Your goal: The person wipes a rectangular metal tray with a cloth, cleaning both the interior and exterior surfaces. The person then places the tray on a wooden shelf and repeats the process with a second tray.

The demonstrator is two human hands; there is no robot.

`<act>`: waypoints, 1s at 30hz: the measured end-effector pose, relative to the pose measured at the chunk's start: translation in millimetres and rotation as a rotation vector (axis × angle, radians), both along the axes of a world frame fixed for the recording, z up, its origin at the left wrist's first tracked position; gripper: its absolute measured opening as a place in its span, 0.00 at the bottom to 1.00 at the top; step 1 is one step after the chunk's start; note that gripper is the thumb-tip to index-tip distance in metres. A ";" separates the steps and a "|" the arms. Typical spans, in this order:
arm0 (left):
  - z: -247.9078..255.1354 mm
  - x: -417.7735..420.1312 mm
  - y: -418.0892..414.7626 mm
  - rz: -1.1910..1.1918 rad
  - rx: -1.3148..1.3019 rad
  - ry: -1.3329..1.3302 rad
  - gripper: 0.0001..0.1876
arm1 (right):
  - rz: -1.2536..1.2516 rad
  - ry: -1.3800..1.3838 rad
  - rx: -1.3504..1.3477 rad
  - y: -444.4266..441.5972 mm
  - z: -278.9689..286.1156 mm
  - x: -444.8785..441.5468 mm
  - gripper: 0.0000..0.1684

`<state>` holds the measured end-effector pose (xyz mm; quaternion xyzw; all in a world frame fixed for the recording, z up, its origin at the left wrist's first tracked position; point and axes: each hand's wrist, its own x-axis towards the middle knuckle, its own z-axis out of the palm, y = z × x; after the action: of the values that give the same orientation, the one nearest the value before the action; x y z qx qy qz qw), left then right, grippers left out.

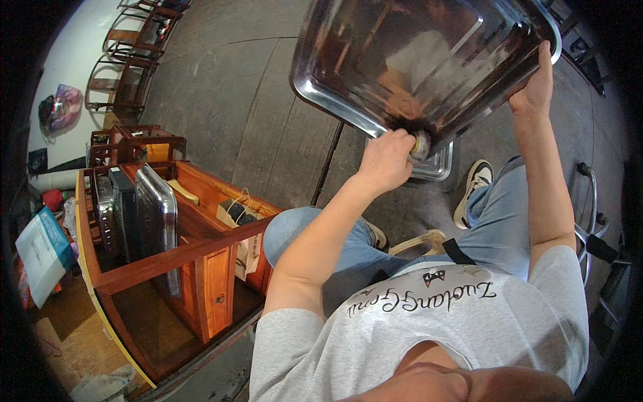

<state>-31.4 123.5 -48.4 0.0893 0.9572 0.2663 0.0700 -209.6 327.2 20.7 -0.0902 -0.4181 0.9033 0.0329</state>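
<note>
A large, shiny stainless-steel tray (346,113) is held up tilted before me, its inside reflecting brown and pale shapes. My right hand (535,93) grips its right rim, thumb along the edge. At the near corner, my left hand (389,158) is curled around a small, rounded, whitish thing with a yellow part (421,145). That thing touches or lies close to the tray's inner wall, and its exact kind is unclear. Below the corner, another metal tray (442,168) is partly hidden on the floor.
On my left stands a reddish wooden cabinet frame (150,271) with metal trays (158,201) on edge inside. It also holds a paper bag (246,251). Wooden chairs (120,75) line the far left wall. A chromed metal frame (593,216) is at my right.
</note>
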 end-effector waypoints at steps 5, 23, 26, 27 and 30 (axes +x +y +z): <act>0.7 7.0 -2.4 -0.289 0.568 -0.415 0.19 | -0.023 0.011 -0.028 6.7 -4.4 -9.5 0.25; 22.5 -8.6 -90.8 0.845 0.644 0.485 0.17 | 0.087 -0.104 0.042 -1.9 -8.9 7.9 0.28; 19.4 -10.8 -84.7 0.905 0.458 0.496 0.26 | 0.171 -0.066 -0.027 -16.2 -10.9 23.6 0.27; 19.7 -11.7 -80.1 0.925 0.402 0.520 0.27 | 0.216 -0.042 -0.059 -21.1 -9.4 29.5 0.27; 16.2 -13.9 -77.5 0.930 0.288 0.589 0.30 | 0.273 -0.013 0.015 -32.8 -7.2 49.1 0.29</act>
<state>-45.3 46.0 -32.2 -0.2625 0.8288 0.3610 -0.3373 -160.5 294.3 13.4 -0.0381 -0.4335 0.8956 -0.0924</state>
